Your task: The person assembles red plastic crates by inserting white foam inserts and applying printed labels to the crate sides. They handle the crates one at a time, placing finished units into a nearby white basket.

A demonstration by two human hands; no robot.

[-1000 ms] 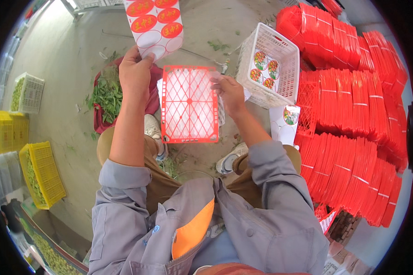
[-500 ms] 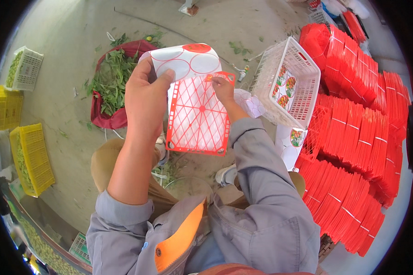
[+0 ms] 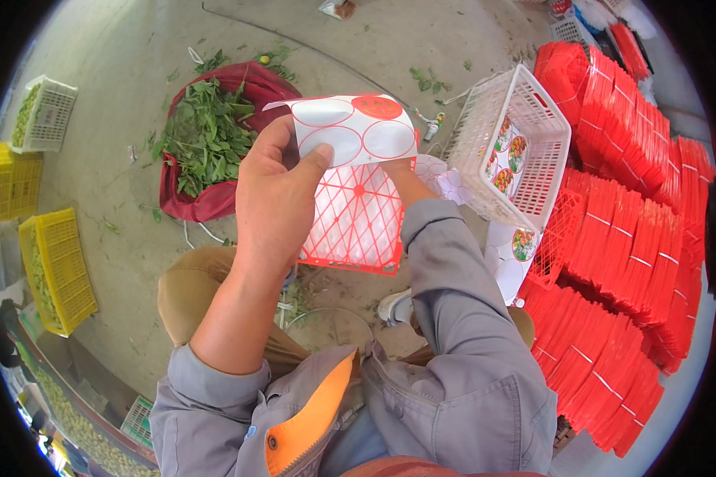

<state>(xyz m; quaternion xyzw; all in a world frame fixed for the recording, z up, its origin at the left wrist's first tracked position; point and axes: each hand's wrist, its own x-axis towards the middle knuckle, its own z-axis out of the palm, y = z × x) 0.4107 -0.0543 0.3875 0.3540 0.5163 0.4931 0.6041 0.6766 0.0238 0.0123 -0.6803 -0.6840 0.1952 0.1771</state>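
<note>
My left hand is closed on a sheet of round stickers, its thumb pressed on the front. The sheet is white with red-outlined circles, one of them filled red. Below it is a flat red plastic lattice panel with white padding showing through; the sheet covers its upper part. My right hand reaches behind the sheet near the panel's upper right corner. Only its wrist side shows, and its fingers are hidden.
On the right, a white crate holds colourful round stickers beside tied stacks of red lattice panels. A dark red sack of leafy stems lies on the floor to the left. Farther left stand yellow crates of green produce.
My left hand has moved the sticker sheet to the right and slightly down, over the panel's top and my right fingers. Those fingers were visible earlier at the panel's upper right corner.
</note>
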